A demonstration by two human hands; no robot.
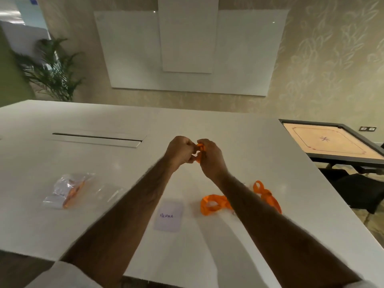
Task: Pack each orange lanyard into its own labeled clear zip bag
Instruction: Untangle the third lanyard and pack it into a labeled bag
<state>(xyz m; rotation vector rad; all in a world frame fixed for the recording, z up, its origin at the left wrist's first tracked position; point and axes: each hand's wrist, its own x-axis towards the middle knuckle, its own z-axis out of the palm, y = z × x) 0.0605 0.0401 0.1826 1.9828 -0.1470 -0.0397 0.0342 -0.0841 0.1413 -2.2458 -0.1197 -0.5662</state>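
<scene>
- Hands first: the left hand (178, 151) and right hand (211, 156) meet above the bench (249, 138), fingers curled, both pinching one orange lanyard (199, 149) bunched between them
- The step looks like folding the strap into a bundle small enough for a bag mouth
- Keep the loops flat and even. Then clamp the bundle in one hand, so the other is free to open the bag
- A white labelled piece (168, 216) lies between the forearms, probably the next zip bag, though it is too blurred to be sure
- Loose lanyards (214, 204) lie by the right forearm, so avoid dragging them
- A packed bag (66, 190) lies far left with a clear bag (108, 192) just beside it
</scene>
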